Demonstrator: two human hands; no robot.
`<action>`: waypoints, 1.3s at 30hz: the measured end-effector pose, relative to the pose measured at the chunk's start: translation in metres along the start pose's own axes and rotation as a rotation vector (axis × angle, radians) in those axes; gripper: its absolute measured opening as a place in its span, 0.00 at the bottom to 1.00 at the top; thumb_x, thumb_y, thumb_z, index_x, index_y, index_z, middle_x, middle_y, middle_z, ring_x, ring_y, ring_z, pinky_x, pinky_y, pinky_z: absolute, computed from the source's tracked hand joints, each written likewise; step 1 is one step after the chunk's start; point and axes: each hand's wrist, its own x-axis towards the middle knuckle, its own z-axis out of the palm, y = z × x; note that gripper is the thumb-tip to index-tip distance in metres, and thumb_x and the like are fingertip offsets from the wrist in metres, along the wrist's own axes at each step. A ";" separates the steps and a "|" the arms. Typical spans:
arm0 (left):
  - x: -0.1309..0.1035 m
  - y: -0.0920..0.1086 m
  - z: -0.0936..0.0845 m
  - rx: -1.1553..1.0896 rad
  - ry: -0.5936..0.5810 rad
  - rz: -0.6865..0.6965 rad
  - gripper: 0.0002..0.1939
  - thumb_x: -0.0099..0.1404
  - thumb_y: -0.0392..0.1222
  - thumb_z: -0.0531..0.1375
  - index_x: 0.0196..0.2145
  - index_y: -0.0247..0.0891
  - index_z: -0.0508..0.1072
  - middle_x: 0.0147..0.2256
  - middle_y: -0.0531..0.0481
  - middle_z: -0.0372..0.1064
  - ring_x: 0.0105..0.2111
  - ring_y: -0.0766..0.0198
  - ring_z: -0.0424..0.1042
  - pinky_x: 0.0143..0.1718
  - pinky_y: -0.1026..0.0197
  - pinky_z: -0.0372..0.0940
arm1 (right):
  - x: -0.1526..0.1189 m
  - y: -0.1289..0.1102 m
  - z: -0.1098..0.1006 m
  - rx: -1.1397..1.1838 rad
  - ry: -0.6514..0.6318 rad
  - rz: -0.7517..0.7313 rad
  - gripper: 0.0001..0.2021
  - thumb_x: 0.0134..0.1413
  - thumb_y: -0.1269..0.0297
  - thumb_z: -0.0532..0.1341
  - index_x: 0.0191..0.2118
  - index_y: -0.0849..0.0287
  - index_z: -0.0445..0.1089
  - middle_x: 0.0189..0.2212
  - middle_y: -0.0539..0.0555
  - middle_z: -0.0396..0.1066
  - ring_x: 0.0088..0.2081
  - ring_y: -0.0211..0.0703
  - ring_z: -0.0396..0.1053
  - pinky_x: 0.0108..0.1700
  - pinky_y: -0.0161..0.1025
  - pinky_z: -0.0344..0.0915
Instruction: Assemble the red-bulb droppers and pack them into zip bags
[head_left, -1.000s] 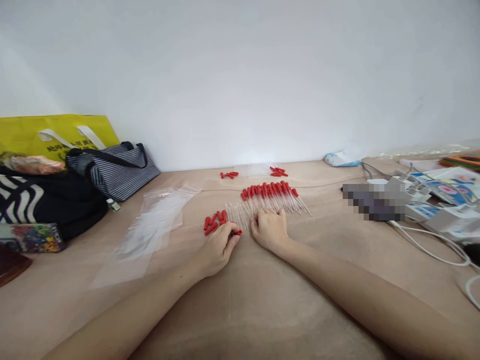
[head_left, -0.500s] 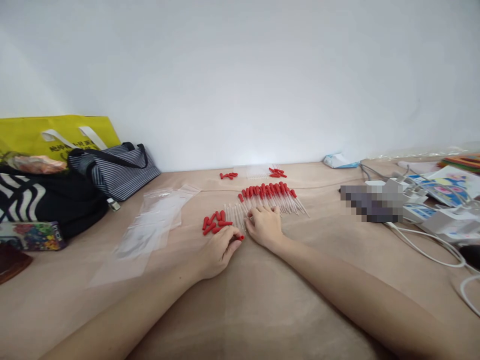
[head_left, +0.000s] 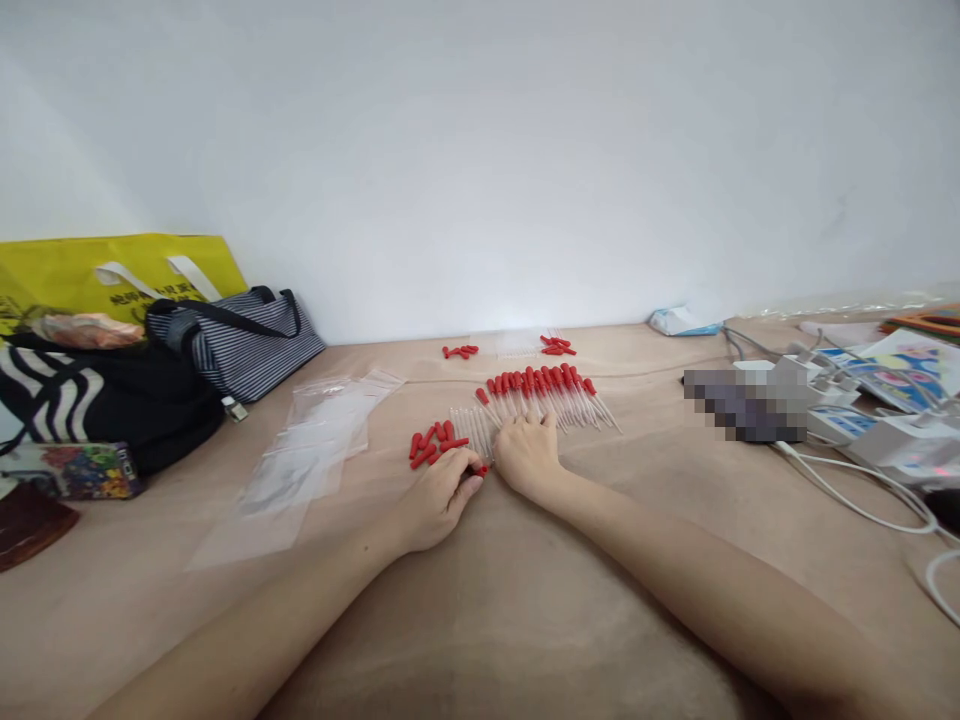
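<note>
My left hand (head_left: 444,500) is closed, pinching a red rubber dropper bulb (head_left: 483,469) between thumb and fingers. Close beside it, my right hand (head_left: 527,452) is curled palm down on a glass dropper tube (head_left: 492,462); only the tube's end shows, near the bulb's mouth, and whether they touch is hard to see. Loose red bulbs (head_left: 424,457) lie just beyond my left hand. Several bare glass tubes (head_left: 471,424) lie side by side between the bulbs and my right hand. Behind the right hand is a row of droppers with red bulbs fitted (head_left: 544,380).
Farther back lie more red bulbs (head_left: 460,351) and a clear bag of tubes (head_left: 517,345). Flat plastic bags (head_left: 292,460) are on the left, near a striped bag (head_left: 240,335) and a black bag (head_left: 112,400). Chargers (head_left: 911,440) and white cables (head_left: 862,490) occupy the right.
The bulb in my left hand has come slightly closer to my right hand, its opening turning toward it. My right hand has shifted a little. The view has also moved slightly.
</note>
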 end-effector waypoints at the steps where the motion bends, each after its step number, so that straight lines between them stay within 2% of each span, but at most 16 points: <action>1: 0.000 0.000 0.000 0.001 -0.001 0.003 0.05 0.63 0.36 0.46 0.34 0.37 0.60 0.35 0.48 0.63 0.36 0.62 0.63 0.37 0.59 0.60 | -0.002 0.001 0.001 0.007 0.019 -0.005 0.12 0.48 0.73 0.49 0.34 0.68 0.69 0.33 0.65 0.69 0.40 0.54 0.61 0.39 0.49 0.45; 6: 0.000 -0.001 0.001 0.013 0.005 0.011 0.04 0.63 0.35 0.46 0.33 0.37 0.60 0.33 0.48 0.63 0.35 0.62 0.63 0.37 0.59 0.60 | 0.001 0.007 0.010 0.075 0.207 -0.052 0.11 0.51 0.66 0.50 0.33 0.65 0.67 0.34 0.62 0.69 0.38 0.51 0.61 0.38 0.47 0.46; 8: 0.000 -0.001 0.001 0.007 0.006 0.017 0.04 0.63 0.35 0.46 0.33 0.37 0.60 0.34 0.48 0.63 0.36 0.62 0.63 0.37 0.59 0.60 | 0.007 0.008 0.013 0.105 0.232 -0.033 0.10 0.51 0.66 0.50 0.34 0.63 0.66 0.34 0.60 0.69 0.38 0.49 0.61 0.39 0.47 0.45; 14: 0.000 0.000 0.001 -0.028 0.003 0.022 0.04 0.63 0.35 0.46 0.34 0.37 0.59 0.36 0.48 0.63 0.38 0.62 0.63 0.40 0.59 0.60 | 0.024 0.001 0.016 0.149 0.190 0.058 0.10 0.50 0.66 0.50 0.33 0.61 0.67 0.35 0.59 0.69 0.40 0.48 0.61 0.39 0.47 0.45; 19: 0.000 0.001 0.000 -0.031 0.001 0.011 0.04 0.63 0.36 0.46 0.33 0.37 0.59 0.35 0.48 0.63 0.37 0.62 0.64 0.39 0.59 0.60 | 0.027 -0.002 0.015 0.162 0.207 0.105 0.11 0.50 0.66 0.50 0.38 0.61 0.65 0.37 0.61 0.69 0.40 0.49 0.61 0.40 0.47 0.46; 24: 0.000 0.002 -0.001 -0.025 -0.015 0.003 0.04 0.63 0.36 0.46 0.33 0.37 0.59 0.36 0.47 0.63 0.38 0.62 0.63 0.40 0.58 0.59 | 0.030 -0.001 0.015 0.142 0.177 0.123 0.13 0.51 0.64 0.49 0.35 0.63 0.68 0.37 0.63 0.69 0.41 0.51 0.61 0.40 0.49 0.46; 30: 0.000 0.002 -0.001 -0.019 -0.013 0.002 0.04 0.63 0.36 0.46 0.33 0.38 0.59 0.35 0.48 0.63 0.37 0.62 0.63 0.39 0.59 0.60 | 0.039 -0.009 0.011 0.045 0.059 0.098 0.14 0.50 0.72 0.49 0.38 0.68 0.69 0.36 0.67 0.69 0.41 0.53 0.61 0.43 0.51 0.44; 33: 0.000 -0.001 0.000 -0.021 -0.006 0.012 0.04 0.63 0.36 0.46 0.34 0.38 0.60 0.35 0.48 0.64 0.38 0.62 0.64 0.39 0.59 0.60 | 0.039 -0.010 0.009 0.042 0.059 0.098 0.14 0.51 0.74 0.48 0.38 0.70 0.68 0.35 0.67 0.69 0.40 0.53 0.61 0.42 0.49 0.46; 37: -0.001 -0.004 0.000 -0.030 0.027 0.021 0.05 0.63 0.36 0.47 0.36 0.37 0.61 0.35 0.48 0.65 0.37 0.63 0.66 0.39 0.59 0.61 | 0.023 0.010 0.004 0.051 0.106 0.054 0.12 0.54 0.71 0.47 0.38 0.69 0.66 0.37 0.66 0.67 0.41 0.51 0.59 0.39 0.44 0.50; 39: -0.002 -0.005 -0.001 -0.035 0.075 0.023 0.05 0.63 0.36 0.47 0.36 0.37 0.62 0.34 0.48 0.66 0.35 0.64 0.67 0.37 0.60 0.62 | 0.010 0.030 0.002 0.055 0.155 -0.092 0.12 0.55 0.69 0.47 0.36 0.67 0.65 0.36 0.63 0.67 0.40 0.50 0.58 0.39 0.42 0.51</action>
